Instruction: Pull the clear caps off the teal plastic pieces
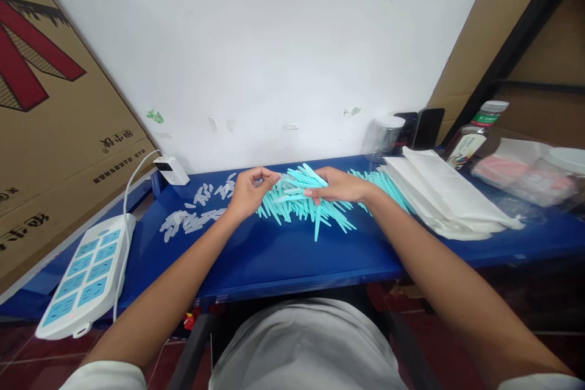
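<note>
My right hand (336, 186) is closed around a fanned bunch of slim turquoise sticks (304, 178), shaped like eyebrow razors, their tips pointing left and up. Close to those tips, my left hand (253, 192) pinches what looks like a small clear plastic cap (284, 183), partly hidden by the fingers. Beneath both hands a loose heap of the same turquoise sticks (315, 213) lies on the blue table (292, 262). Left of my left hand, small translucent caps (187, 219) are scattered in loose groups. More turquoise sticks (388, 186) lie beyond my right wrist.
White packaging sheets (450, 195) are stacked at the right, with a clear jar (386, 137), a bottle (475, 134) and a pink-filled bag (525, 173) behind. A power strip (86, 274) with its cable and a small white device (171, 170) sit left. A wall (274, 61) closes the back.
</note>
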`<state>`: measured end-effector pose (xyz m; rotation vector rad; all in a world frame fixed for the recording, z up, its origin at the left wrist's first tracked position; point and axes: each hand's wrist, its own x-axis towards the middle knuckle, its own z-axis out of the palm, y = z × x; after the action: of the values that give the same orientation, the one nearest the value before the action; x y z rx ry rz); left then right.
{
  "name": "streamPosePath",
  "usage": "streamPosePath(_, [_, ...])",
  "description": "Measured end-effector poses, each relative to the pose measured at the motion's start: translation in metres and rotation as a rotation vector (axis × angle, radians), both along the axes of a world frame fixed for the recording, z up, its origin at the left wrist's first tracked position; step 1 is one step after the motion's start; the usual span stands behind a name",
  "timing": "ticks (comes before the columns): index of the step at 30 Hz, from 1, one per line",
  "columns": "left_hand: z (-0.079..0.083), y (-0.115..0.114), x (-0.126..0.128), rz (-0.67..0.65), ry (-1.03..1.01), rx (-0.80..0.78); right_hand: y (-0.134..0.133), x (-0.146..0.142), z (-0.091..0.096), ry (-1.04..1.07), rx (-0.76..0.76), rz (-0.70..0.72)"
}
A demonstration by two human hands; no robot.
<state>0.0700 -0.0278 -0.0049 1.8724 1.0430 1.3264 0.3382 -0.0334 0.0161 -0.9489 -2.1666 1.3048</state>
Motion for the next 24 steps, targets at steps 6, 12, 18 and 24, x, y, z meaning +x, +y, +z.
streamPosePath(6, [0.001, -0.005, 0.001, 0.037, 0.028, 0.074, 0.000, -0.003, -0.002, 0.010, 0.007, 0.021])
streamPosePath(12, [0.003, -0.008, 0.002, 0.083, -0.055, 0.071, -0.001, -0.006, -0.002, 0.039, -0.011, 0.010])
streamPosePath(18, [0.001, -0.013, 0.006, 0.113, -0.061, 0.149, -0.002, -0.010, -0.003, 0.078, -0.006, -0.038])
streamPosePath(24, [0.004, -0.023, 0.010, 0.137, 0.003, 0.217, -0.002, -0.012, -0.006, 0.168, -0.027, -0.081])
